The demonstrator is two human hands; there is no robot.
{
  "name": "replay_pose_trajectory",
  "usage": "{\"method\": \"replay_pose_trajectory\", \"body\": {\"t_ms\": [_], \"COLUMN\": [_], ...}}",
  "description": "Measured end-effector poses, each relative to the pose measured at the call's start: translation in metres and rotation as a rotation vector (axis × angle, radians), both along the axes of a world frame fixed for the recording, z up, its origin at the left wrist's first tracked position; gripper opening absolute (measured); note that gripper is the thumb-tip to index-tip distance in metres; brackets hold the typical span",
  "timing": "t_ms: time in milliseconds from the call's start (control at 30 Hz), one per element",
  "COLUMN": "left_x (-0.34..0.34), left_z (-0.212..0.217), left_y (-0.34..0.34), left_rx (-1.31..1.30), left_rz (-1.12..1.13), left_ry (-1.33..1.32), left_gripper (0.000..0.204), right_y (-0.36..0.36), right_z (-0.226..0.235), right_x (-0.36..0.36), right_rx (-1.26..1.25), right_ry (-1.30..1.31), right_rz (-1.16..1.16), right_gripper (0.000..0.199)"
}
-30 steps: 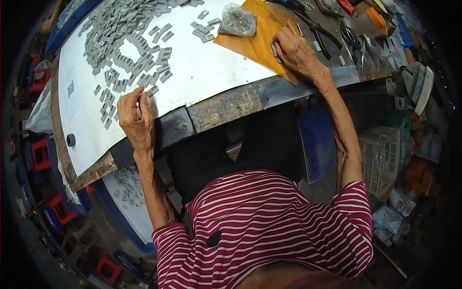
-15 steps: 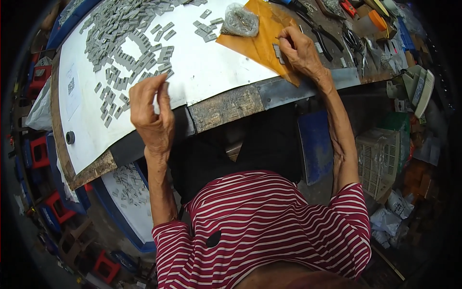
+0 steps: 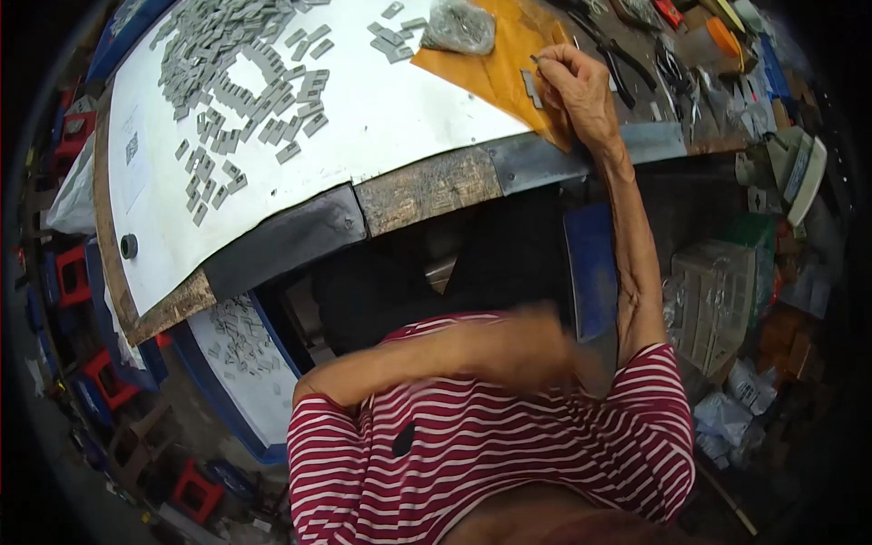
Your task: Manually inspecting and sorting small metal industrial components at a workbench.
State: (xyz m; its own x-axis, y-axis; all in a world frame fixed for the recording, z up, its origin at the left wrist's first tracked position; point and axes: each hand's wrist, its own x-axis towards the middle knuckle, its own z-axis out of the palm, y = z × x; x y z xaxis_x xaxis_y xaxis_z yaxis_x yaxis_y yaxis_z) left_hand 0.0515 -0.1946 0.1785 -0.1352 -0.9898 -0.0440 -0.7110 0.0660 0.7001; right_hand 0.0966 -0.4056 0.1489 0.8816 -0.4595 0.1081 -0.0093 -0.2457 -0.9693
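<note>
My right hand [image 3: 584, 95] is over the yellow-orange paper sheet [image 3: 495, 68], thumb and fingertips pinched together. A tiny dark bit pokes out of the pinch, too small to name. Just beside those fingers, a grey slotted metal piece [image 3: 531, 89] lies on the sheet. Smeared by motion, my left hand [image 3: 540, 350] crosses in front of my striped shirt toward the right; its fingers cannot be made out. A clear plastic bag [image 3: 459, 27] of small metal parts rests on the sheet. Many small grey rectangular pieces [image 3: 222, 54] are heaped and scattered across the white table covering [image 3: 381, 118].
Black-handled pliers [image 3: 622, 59] and other tools lie at the right of the table. A black ring [image 3: 129, 245] sits near the left edge. Below the table is a blue-rimmed tray [image 3: 222, 391] with more grey pieces. A plastic crate [image 3: 713, 300] stands at the right.
My left hand has left the scattered grey pieces and swung down and right across my body. My right hand has shifted slightly, still pinched above the yellow-orange sheet.
</note>
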Motion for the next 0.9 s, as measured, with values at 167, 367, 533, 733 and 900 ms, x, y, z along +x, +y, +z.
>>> {"method": "replay_pose_trajectory", "body": {"t_ms": [167, 367, 533, 733, 900], "left_x": [0.031, 0.035, 0.031, 0.046, 0.08], "left_z": [-0.018, -0.005, -0.003, -0.006, -0.013], "left_y": [0.026, 0.016, 0.005, -0.003, -0.021], "left_rx": [0.121, -0.261, -0.323, -0.395, -0.471], "left_rz": [0.436, 0.613, 0.613, 0.787, 0.963], "left_ry": [0.763, 0.688, 0.711, 0.694, 0.836], "left_gripper": [0.021, 0.021, 0.02, 0.022, 0.023], "right_y": [0.005, 0.003, 0.007, 0.019, 0.03], "right_z": [-0.001, -0.003, 0.002, 0.013, 0.016], "right_x": [-0.006, -0.002, -0.003, -0.008, -0.011], "right_rx": [-0.117, -0.119, -0.091, 0.078, 0.222], "right_ry": [0.024, -0.011, -0.008, 0.04, 0.047], "right_rz": [0.009, -0.006, 0.013, 0.086, 0.166], "right_gripper": [0.016, 0.018, 0.016, 0.016, 0.015]}}
